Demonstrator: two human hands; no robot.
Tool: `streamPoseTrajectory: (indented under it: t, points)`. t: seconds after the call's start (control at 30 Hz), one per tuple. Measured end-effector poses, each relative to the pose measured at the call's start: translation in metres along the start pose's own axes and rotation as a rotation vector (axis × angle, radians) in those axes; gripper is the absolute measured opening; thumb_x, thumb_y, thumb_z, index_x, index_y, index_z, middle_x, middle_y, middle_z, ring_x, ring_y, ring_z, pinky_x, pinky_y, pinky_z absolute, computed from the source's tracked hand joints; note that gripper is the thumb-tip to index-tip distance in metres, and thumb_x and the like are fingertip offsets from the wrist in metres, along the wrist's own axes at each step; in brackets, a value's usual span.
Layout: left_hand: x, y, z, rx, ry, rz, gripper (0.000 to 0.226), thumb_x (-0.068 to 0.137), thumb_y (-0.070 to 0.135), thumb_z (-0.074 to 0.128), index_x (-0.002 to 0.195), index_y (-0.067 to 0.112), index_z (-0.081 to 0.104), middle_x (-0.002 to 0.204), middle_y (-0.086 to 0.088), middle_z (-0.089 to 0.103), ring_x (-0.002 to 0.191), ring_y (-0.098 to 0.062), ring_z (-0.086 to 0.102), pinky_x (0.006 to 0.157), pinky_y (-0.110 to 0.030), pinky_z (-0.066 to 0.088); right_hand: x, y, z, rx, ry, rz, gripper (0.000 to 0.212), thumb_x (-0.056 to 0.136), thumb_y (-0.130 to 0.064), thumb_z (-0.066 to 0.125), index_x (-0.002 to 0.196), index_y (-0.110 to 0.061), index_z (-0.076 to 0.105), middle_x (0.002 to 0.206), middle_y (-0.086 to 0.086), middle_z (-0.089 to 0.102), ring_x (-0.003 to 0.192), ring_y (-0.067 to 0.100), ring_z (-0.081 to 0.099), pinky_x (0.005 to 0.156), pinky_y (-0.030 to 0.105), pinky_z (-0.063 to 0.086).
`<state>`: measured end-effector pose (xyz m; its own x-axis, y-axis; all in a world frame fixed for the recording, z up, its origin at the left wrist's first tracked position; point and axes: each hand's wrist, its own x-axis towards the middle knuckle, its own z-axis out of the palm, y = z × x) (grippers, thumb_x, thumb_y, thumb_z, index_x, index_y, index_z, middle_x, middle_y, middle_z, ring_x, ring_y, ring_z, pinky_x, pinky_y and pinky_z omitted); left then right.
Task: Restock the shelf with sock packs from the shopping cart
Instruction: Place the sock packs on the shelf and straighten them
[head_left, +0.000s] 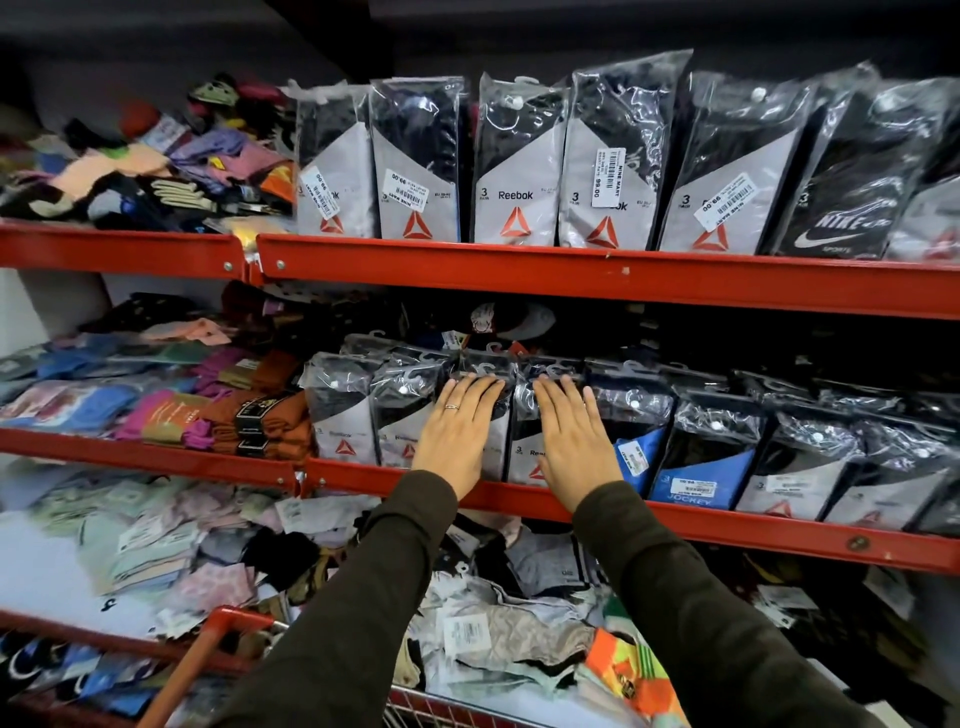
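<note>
A row of clear-wrapped Reebok sock packs (343, 410) stands upright along the middle shelf (395, 480). My left hand (457, 431) lies flat, fingers together, against the front of one pack. Beside it my right hand (571, 436) presses flat on the neighbouring pack (522, 452). Neither hand grips anything. The red handle of the shopping cart (208, 644) shows at the bottom left, its wire rim under my arms. What the cart holds is hidden.
The top shelf (519, 273) carries more upright Reebok packs and a Nike pack (841, 208). A blue Jockey pack (691, 478) stands right of my hands. Loose coloured socks (171, 405) pile on the left of each shelf. The bottom shelf holds scattered loose socks (519, 613).
</note>
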<state>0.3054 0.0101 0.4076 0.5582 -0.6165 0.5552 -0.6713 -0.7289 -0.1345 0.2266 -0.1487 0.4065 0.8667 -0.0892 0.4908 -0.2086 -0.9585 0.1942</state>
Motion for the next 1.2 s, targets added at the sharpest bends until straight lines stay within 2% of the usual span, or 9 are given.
streamPoseTrajectory:
  t: [0.2,0.3,0.37,0.5,0.63,0.7,0.87,1.07,1.2]
  points:
    - [-0.003,0.001,-0.012,0.002,-0.033,0.006,0.094,0.079,0.006,0.063,0.158,0.01,0.011,0.163,-0.009,0.021,0.153,-0.027,0.015,0.128,-0.045,0.008,-0.008,-0.001,-0.003,0.054,0.054,-0.009,0.104,0.07,-0.016,0.077,0.153,-0.004,0.016,0.161,0.013,0.027,0.152,0.032,0.015,0.125,0.049,0.008]
    - [-0.006,0.007,-0.018,-0.016,0.001,-0.005,0.096,0.076,0.017,0.062,0.158,0.008,0.013,0.165,-0.009,0.019,0.154,-0.026,0.012,0.128,-0.047,0.004,-0.018,0.005,-0.01,0.119,0.121,-0.045,0.101,0.071,-0.01,0.067,0.155,-0.005,0.012,0.165,0.013,0.014,0.154,0.031,0.003,0.124,0.049,0.005]
    - [-0.004,0.016,-0.022,-0.07,0.04,-0.001,0.096,0.075,0.026,0.059,0.158,0.007,0.013,0.165,-0.009,0.018,0.155,-0.026,0.011,0.128,-0.046,0.004,-0.025,0.013,-0.019,0.15,0.162,-0.044,0.098,0.071,-0.01,0.061,0.155,-0.004,0.012,0.166,0.013,0.01,0.154,0.03,0.002,0.124,0.052,0.008]
    - [0.01,0.049,-0.032,-0.171,0.11,0.072,0.087,0.084,0.038,0.051,0.157,0.007,0.015,0.165,-0.008,0.019,0.155,-0.025,0.011,0.128,-0.045,0.008,-0.035,0.045,-0.036,0.142,0.192,0.112,0.097,0.068,-0.014,0.058,0.154,-0.001,0.016,0.165,0.016,0.012,0.153,0.033,0.005,0.123,0.056,0.013]
    - [0.032,0.091,-0.031,-0.17,0.097,0.185,0.079,0.096,0.046,0.045,0.158,0.007,0.013,0.166,-0.008,0.017,0.155,-0.026,0.011,0.127,-0.045,0.01,-0.047,0.093,-0.044,0.155,0.215,0.292,0.098,0.066,-0.012,0.063,0.153,0.0,0.019,0.164,0.017,0.015,0.153,0.035,0.005,0.124,0.053,0.005]
    - [0.044,0.113,-0.029,-0.122,0.058,0.237,0.082,0.097,0.048,0.048,0.158,0.007,0.011,0.167,-0.009,0.013,0.155,-0.026,0.009,0.128,-0.044,0.009,-0.055,0.113,-0.044,0.137,0.157,0.33,0.101,0.066,-0.015,0.066,0.153,0.0,0.018,0.163,0.017,0.017,0.153,0.035,0.004,0.124,0.052,0.003]
    - [0.061,0.147,-0.021,-0.027,-0.057,0.236,0.091,0.094,0.032,0.063,0.158,0.004,0.004,0.167,-0.012,0.006,0.155,-0.027,0.006,0.127,-0.04,0.002,-0.068,0.134,-0.031,0.011,-0.073,0.294,0.106,0.074,-0.026,0.069,0.156,-0.004,0.004,0.165,0.012,0.009,0.153,0.031,0.001,0.125,0.046,-0.003]
    - [0.058,0.154,-0.018,-0.068,-0.003,0.184,0.08,0.092,0.013,0.065,0.156,0.005,0.017,0.163,-0.011,0.025,0.152,-0.026,0.024,0.126,-0.038,0.011,-0.06,0.141,-0.02,-0.12,-0.024,0.289,0.092,0.078,-0.011,0.073,0.154,-0.004,0.02,0.159,0.013,0.031,0.149,0.031,0.024,0.124,0.045,0.013]
    - [0.053,0.154,-0.012,-0.063,0.008,0.183,0.076,0.093,0.006,0.059,0.157,0.006,0.019,0.163,-0.01,0.027,0.152,-0.025,0.024,0.125,-0.038,0.01,-0.061,0.14,-0.017,-0.111,-0.027,0.295,0.091,0.078,-0.009,0.073,0.153,-0.004,0.022,0.158,0.014,0.033,0.149,0.032,0.025,0.124,0.046,0.014]
